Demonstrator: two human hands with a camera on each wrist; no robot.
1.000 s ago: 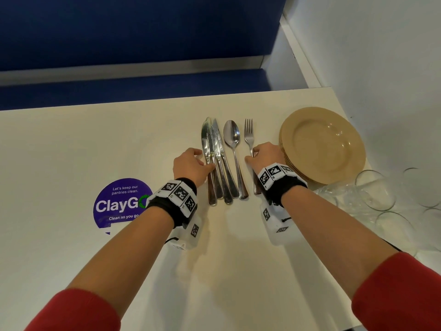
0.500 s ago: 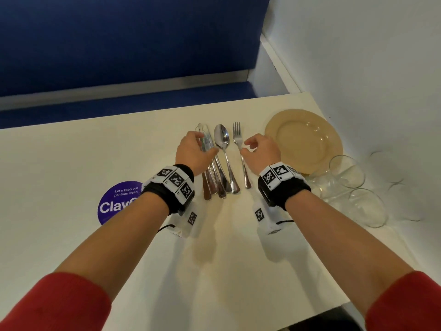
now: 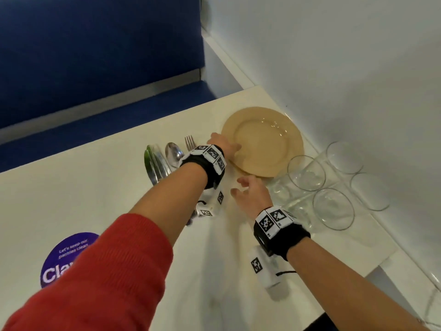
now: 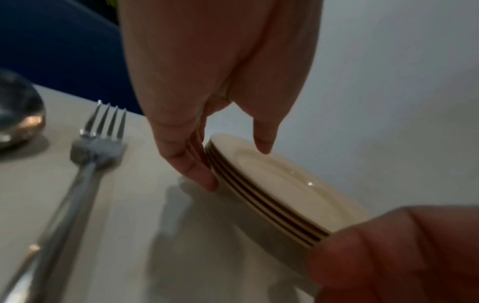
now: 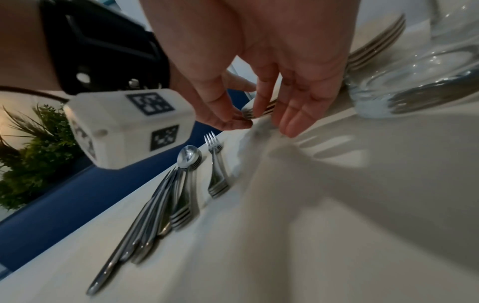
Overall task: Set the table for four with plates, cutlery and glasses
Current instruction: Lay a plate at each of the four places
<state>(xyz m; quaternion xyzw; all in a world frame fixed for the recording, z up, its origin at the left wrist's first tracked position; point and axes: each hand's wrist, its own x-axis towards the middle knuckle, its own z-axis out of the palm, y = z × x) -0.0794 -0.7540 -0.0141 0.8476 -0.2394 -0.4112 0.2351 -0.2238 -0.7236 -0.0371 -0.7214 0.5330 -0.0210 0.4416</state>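
white table [image 3: 100,194] is sitting in a corner against a blue bench and a pale wall. at its left a purple sticker [image 3: 59,256] is lying; next, knives [image 3: 155,163], spoons [image 3: 173,152] and forks [image 3: 189,140] are lying side by side. the left hand [image 3: 223,145] is clamping the left rim of the tan plate stack [image 3: 267,139], thumb on top, fingers [image 4: 199,170] at the edge. the right hand [image 3: 250,195] is hovering just before the stack, fingers apart, holding nothing. four empty glasses [image 3: 334,182] are standing farthest right.
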